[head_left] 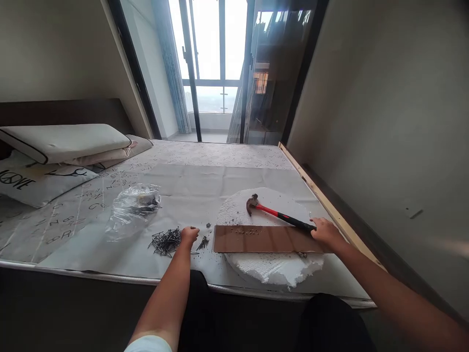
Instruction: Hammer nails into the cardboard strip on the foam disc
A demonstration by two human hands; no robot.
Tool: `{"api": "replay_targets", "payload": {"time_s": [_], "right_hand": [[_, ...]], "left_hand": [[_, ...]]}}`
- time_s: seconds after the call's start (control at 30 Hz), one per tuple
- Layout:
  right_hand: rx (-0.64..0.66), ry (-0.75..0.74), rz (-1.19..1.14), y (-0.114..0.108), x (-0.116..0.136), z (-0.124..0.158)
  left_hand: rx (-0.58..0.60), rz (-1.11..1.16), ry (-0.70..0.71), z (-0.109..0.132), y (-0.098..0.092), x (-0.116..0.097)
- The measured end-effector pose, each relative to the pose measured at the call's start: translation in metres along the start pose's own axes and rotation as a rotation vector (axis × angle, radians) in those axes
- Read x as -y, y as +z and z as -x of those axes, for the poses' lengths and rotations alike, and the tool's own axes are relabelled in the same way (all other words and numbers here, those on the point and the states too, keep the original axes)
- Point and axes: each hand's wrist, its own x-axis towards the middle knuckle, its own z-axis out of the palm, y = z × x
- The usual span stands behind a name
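My left hand (189,235) is closed just right of a loose pile of nails (165,242). Whatever its curled fingers may hold is too small to make out. A smaller cluster of nails (203,241) lies a little to its right. At the right, my right hand (324,231) grips the handle end of a claw hammer (269,210) with a red and black handle. The hammer's head rests on a white foam slab (274,270). Under the handle, a brown board (271,239) lies across the foam, with a group of small nails in its upper left part.
A clear plastic bag (134,210) with dark items lies beyond the nail pile. Pillows (69,143) are stacked at the left of the mattress. A wooden rail (322,198) runs along the right edge by the wall, and dark crumbs surround the board.
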Motion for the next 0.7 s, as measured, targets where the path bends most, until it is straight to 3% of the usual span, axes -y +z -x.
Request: {"api": "replay_targets", "payload": {"time_s": [0.23, 0.43, 0.57, 0.7], "right_hand": [[0.098, -0.061, 0.157, 0.010, 0.007, -0.008], [0.117, -0.110, 0.186, -0.010, 0.021, -0.016], [0.180, -0.191, 0.120, -0.025, 0.034, -0.015], [0.264, -0.216, 0.011, -0.021, 0.061, -0.011]], "left_hand": [[-0.013, 0.515, -0.015, 0.013, -0.003, -0.023], [0.091, 1.064, 0.030, 0.035, 0.003, -0.045], [0.220, 1.069, 0.060, 0.053, 0.013, -0.058], [0.238, 0.966, 0.118, 0.063, 0.020, -0.066]]}}
